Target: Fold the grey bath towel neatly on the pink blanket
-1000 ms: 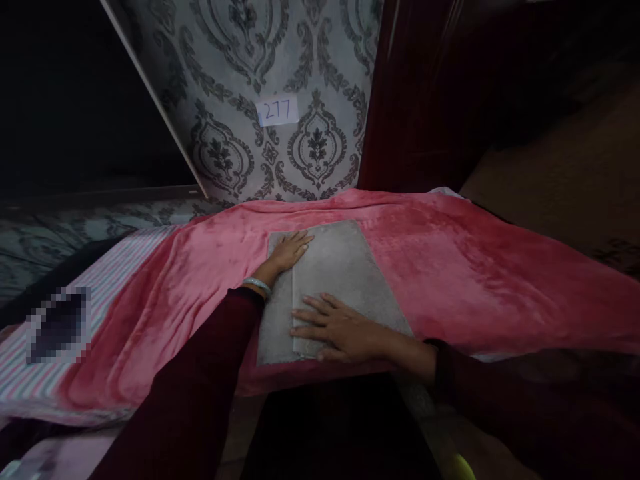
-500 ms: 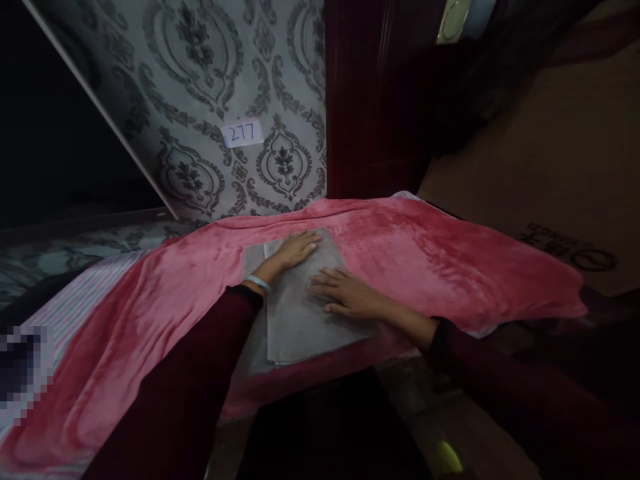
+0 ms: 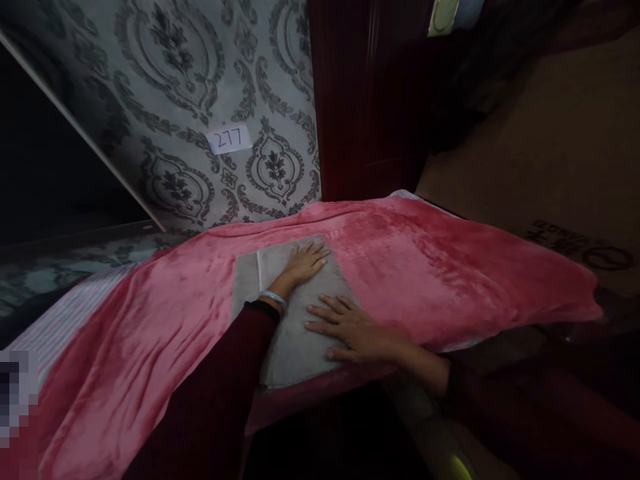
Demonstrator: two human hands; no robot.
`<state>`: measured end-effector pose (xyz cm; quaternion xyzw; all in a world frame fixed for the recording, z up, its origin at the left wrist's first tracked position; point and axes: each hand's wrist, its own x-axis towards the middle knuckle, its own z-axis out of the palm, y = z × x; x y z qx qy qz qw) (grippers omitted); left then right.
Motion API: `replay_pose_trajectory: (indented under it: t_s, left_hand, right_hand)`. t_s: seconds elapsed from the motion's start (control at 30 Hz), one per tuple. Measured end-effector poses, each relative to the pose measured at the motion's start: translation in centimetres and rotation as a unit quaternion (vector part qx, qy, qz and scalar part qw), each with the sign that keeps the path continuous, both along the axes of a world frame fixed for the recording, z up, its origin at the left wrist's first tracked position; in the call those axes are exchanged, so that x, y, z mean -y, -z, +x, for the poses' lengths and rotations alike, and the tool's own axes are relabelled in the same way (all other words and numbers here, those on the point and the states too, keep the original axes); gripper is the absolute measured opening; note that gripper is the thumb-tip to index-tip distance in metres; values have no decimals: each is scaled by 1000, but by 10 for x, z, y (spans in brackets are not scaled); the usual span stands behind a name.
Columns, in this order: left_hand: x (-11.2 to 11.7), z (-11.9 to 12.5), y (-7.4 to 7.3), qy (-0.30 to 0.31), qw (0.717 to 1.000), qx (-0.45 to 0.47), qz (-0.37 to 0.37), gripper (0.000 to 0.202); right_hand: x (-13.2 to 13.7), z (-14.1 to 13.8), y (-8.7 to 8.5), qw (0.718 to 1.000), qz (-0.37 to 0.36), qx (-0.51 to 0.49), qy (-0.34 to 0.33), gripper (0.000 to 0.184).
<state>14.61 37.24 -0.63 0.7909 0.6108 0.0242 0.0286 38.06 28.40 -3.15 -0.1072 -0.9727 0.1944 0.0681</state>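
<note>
A grey folded cloth (image 3: 295, 347) lies flat on a pink plush blanket (image 3: 390, 267). My left hand (image 3: 306, 262) rests palm down on the far part of the cloth, fingers spread, with a bracelet at the wrist. Closer to me, my right hand (image 3: 353, 330) lies flat on the cloth's right side, its fingers apart. Neither hand grips anything. Along the cloth's left side a fold edge shows over a lower layer. My left forearm hides part of the near left portion.
Patterned wallpaper (image 3: 175, 87) with a paper label (image 3: 230, 139) reading 277 stands behind the blanket. A dark red panel (image 3: 367, 100) and a large cardboard box (image 3: 550, 153) are on the right. Striped fabric (image 3: 80, 303) shows at the left.
My right hand has slid nearer to me over the cloth, fingers more spread. My left hand has shifted slightly right and its fingers have fanned out. The view has turned a little.
</note>
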Motion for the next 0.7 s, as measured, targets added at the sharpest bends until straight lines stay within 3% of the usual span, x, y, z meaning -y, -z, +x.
replay_pose_trajectory:
  t_s: [0.23,0.4,0.5,0.7]
  left_hand:
    - [10,11,4,-27,997,-10,74,52]
    - [42,15,0,-57,996,-17,68,55]
    - [81,9,0,-23,999,-15,30,58]
    - [195,4,7,38,999,-3,0,57]
  right_hand:
    - [46,17,10,996,44,-21,70,77]
    - [52,17,24,988,98,-50,109,71]
    - [54,17,31,983,117,-72,125,70]
    - [54,24,42,977,111,-110,146,66]
